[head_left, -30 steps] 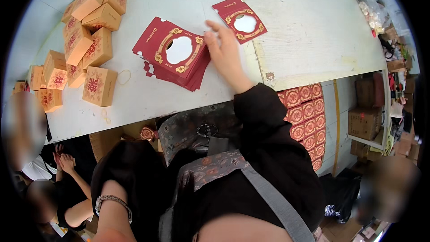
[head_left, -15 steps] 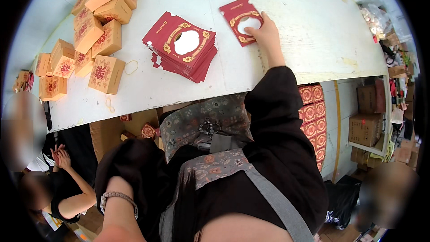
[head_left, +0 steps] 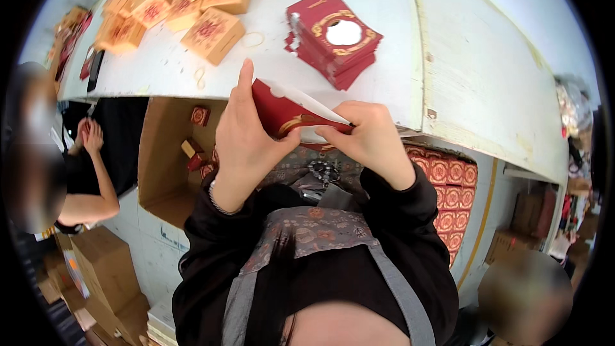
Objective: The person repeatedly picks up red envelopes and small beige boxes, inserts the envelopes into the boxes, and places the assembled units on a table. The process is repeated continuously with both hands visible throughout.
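Observation:
Between my two hands, in front of the table's near edge, is a red card sleeve (head_left: 271,109) with gold print and a white inside, its walls bowed apart. My left hand (head_left: 246,134) grips its left end, thumb on the near side and a finger pointing up past it. On its right end, my right hand (head_left: 373,138) pinches it between thumb and bent fingers. Just beyond, on the table, lies an uneven stack of matching flat red sleeves (head_left: 323,15), with a white cut-out shape on the top one.
Several tan boxes with red print (head_left: 213,34) are piled at the table's (head_left: 474,70) far left. Rubber bands (head_left: 253,40) lie nearby. Below stand an open cardboard carton (head_left: 146,173) and rows of red-and-gold boxes (head_left: 448,198). A co-worker's hands (head_left: 91,134) show at left.
My right hand has brought the sleeve from the table's right part back toward my body. My left hand has come up from below and taken its left end. The sleeve's walls have spread.

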Motion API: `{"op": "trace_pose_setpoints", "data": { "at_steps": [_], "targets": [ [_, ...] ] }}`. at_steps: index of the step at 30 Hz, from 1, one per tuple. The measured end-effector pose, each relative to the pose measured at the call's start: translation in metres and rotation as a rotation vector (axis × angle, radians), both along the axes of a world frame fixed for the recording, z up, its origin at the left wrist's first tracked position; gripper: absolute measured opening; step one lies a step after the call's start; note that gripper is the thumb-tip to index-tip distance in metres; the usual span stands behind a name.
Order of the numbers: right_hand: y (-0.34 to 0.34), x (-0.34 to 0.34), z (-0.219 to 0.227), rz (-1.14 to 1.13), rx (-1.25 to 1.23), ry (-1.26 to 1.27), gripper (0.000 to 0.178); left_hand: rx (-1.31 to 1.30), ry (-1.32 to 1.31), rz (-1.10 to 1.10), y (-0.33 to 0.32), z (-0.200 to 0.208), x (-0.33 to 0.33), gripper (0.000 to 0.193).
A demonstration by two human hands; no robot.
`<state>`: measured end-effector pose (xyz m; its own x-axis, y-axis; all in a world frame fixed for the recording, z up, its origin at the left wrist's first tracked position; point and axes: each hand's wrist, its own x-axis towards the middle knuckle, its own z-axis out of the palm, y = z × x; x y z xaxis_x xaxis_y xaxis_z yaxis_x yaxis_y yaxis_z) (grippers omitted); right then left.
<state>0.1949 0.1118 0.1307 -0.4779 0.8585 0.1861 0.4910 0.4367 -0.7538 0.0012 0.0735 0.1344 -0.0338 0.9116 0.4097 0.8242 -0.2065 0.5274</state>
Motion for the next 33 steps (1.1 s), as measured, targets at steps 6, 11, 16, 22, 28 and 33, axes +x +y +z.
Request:
{"op": "trace_pose_setpoints", "data": {
  "at_steps": [6,11,16,22,28,33],
  "targets": [
    [-0.013,-0.058,-0.046,-0.158,-0.081,0.437,0.074,-0.245,-1.044,-0.066,-0.043,-0.043,-0.028,0.062],
    [-0.033,-0.061,-0.087,0.21,-0.987,0.821,0.075,-0.504,-1.496,-0.175,-0.074,-0.07,-0.066,0.047],
    [-0.038,-0.073,-0.11,-0.065,-0.798,0.84,0.021,-0.61,-1.72,-0.464,-0.082,-0.088,-0.083,0.044],
    [-0.006,-0.124,-0.11,-0.148,0.138,0.258,0.026,-0.336,-1.447,-0.284,-0.1,-0.098,-0.106,0.041],
    [0.129,-0.213,-0.055,-0.24,0.683,-0.011,0.067,-0.287,-1.352,-0.183,-0.092,-0.097,-0.151,0.06],
    [0.125,-0.218,-0.059,0.065,0.142,-0.258,0.094,-0.328,-1.338,-0.083,-0.083,-0.11,-0.145,0.074]
  ]
}}
